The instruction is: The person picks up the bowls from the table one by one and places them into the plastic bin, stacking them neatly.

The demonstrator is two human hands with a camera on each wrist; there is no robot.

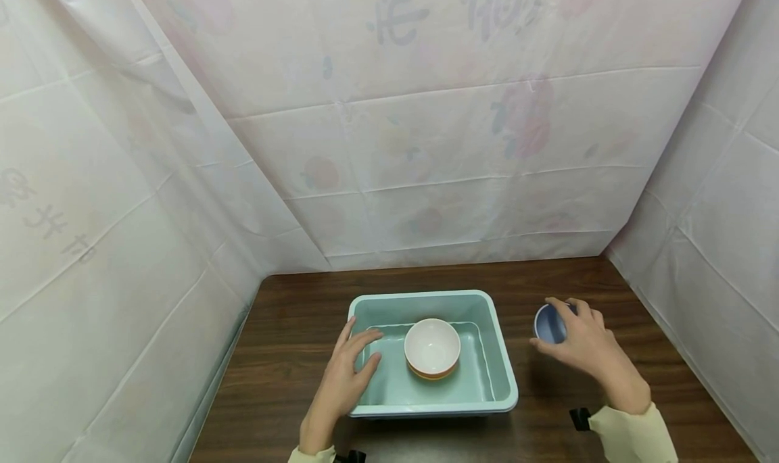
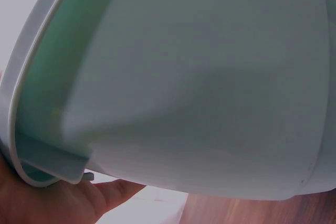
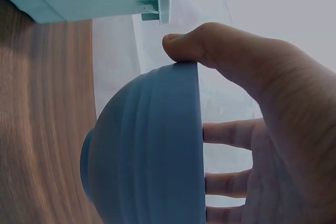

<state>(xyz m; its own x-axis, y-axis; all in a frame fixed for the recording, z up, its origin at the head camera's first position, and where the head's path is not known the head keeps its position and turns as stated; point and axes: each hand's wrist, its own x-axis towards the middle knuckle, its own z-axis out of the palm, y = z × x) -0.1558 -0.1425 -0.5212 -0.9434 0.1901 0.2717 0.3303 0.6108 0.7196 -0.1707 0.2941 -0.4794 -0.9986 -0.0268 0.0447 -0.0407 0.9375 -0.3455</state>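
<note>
My right hand (image 1: pixel 595 349) grips a blue bowl (image 1: pixel 550 326) at its rim, to the right of the light green basin (image 1: pixel 435 407). In the right wrist view the ridged outside of this bowl (image 3: pixel 152 145) shows, with the thumb on one side of the rim and the other fingers partly hidden behind it. A white bowl (image 1: pixel 432 346) sits in the basin, stacked on an orange-yellow bowl (image 1: pixel 433 375) that shows only as a lower edge. Over the basin's left rim, my left hand (image 1: pixel 341 382) spreads its fingers, holding nothing; the basin's outer wall (image 2: pixel 210 51) fills the left wrist view.
A dark wood-grain table (image 1: pixel 292 341) carries the basin. Pale printed sheeting (image 1: pixel 438 165) hangs behind the table and down both sides. Black straps (image 1: pixel 580 419) show at both wrists, beside pale yellow sleeves (image 1: pixel 635 436).
</note>
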